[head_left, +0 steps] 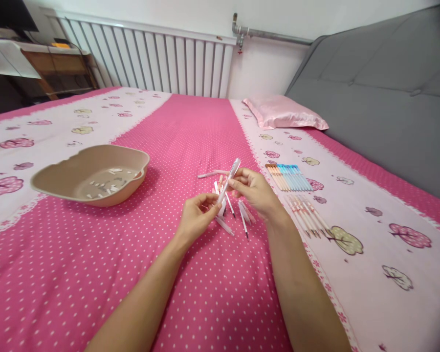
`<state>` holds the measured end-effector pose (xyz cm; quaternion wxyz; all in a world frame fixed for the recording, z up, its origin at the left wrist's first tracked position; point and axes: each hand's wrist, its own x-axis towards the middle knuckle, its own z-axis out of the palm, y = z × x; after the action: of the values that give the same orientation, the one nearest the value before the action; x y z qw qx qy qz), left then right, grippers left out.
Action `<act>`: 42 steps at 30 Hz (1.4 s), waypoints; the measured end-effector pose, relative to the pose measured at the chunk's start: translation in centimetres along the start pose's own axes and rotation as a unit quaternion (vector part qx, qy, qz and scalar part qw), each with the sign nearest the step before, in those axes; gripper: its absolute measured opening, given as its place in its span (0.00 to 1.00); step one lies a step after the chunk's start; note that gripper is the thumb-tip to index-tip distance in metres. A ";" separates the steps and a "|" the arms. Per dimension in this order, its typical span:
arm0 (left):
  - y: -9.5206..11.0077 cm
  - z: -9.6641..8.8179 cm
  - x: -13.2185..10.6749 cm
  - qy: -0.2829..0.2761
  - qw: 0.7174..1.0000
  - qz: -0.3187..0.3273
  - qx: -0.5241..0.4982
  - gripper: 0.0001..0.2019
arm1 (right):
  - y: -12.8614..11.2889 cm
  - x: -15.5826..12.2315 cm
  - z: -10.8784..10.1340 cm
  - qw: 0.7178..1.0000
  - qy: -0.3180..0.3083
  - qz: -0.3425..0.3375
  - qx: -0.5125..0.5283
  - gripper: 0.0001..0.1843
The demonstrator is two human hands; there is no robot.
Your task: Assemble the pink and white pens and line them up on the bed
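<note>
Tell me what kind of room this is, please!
It looks like a bedroom: a shiny pale-pink fabric pillow lies near a tall padded grey headboard, and a pink polka-dotted cloth bedspread covers what seems a bed.

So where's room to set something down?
The pink dotted bedspread is bare between the tan plastic basin and the left hand, and from the whitish pen parts toward the white ribbed radiator. Crowded: around those parts, and right of the right hand, where slim pastel pens lie.
</note>
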<state>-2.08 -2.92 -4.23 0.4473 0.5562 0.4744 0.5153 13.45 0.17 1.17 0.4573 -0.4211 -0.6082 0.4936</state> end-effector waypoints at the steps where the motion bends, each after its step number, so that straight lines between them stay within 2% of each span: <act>1: 0.0 0.0 0.0 0.003 1.000 0.003 0.005 0.12 | 0.0 0.0 0.0 1.000 0.000 0.000 0.002 0.08; 4: -0.1 0.0 0.1 0.006 1.000 0.000 0.013 0.13 | 0.1 0.0 -0.1 1.000 -0.006 0.002 0.015 0.08; 12: 0.6 0.0 -0.2 -0.049 0.998 -0.022 -0.042 0.13 | -0.3 -0.1 -0.1 0.999 -0.021 0.019 0.021 0.07; 16: 0.6 0.0 -0.3 -0.061 0.997 -0.017 -0.038 0.13 | -0.2 0.0 -0.2 0.999 -0.021 0.012 0.028 0.07; 21: 0.2 0.0 -0.2 -0.056 0.998 -0.010 -0.023 0.13 | 0.0 0.1 -0.2 1.000 -0.006 0.002 0.024 0.08; 29: 0.2 -0.1 -0.1 -0.045 0.999 -0.002 -0.017 0.14 | -0.1 0.1 -0.2 1.000 0.008 0.000 0.015 0.14; 35: 0.2 0.0 -0.1 -0.045 0.999 -0.010 -0.028 0.14 | 0.0 0.1 -0.1 1.000 0.008 -0.002 0.018 0.13; 42: -0.2 0.0 0.0 -0.120 0.990 -0.007 -0.072 0.17 | -0.3 0.0 -0.1 1.000 -0.017 0.010 0.015 0.07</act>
<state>-2.11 -2.88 -4.40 0.5438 0.5769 0.3826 0.4745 13.57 0.13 1.46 0.4486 -0.4115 -0.6040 0.5145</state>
